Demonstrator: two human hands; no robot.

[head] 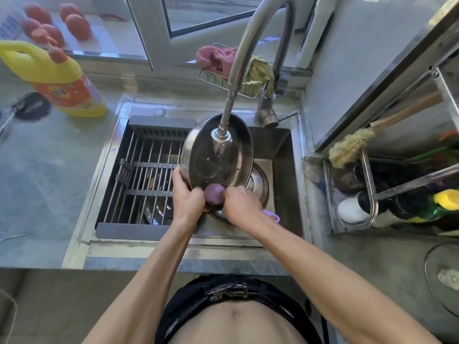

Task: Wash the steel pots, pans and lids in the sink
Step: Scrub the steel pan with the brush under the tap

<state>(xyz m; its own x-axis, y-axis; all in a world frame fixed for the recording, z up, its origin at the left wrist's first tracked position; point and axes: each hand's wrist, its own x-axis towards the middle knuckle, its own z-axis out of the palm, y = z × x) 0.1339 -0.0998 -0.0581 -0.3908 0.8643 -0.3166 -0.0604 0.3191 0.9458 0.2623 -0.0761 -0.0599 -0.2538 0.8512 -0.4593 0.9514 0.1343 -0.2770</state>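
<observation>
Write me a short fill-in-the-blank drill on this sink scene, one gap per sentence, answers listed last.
1. The left hand grips the rim of the tilted steel ____.
2. The right hand presses a ____-coloured scrubber inside it.
3. The drying rack lies across the ____ half of the sink.
4. The yellow detergent bottle stands on the counter to the sink's ____.

Missing words: pot; purple; left; left

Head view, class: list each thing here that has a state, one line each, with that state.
Steel pot: tilted on edge, held over the sink.
Left hand: grips the pot's rim.
Right hand: holds a purple scrubber against the pot.
Faucet head: no water visible.
Yellow detergent bottle: lying tilted, capped.
</observation>
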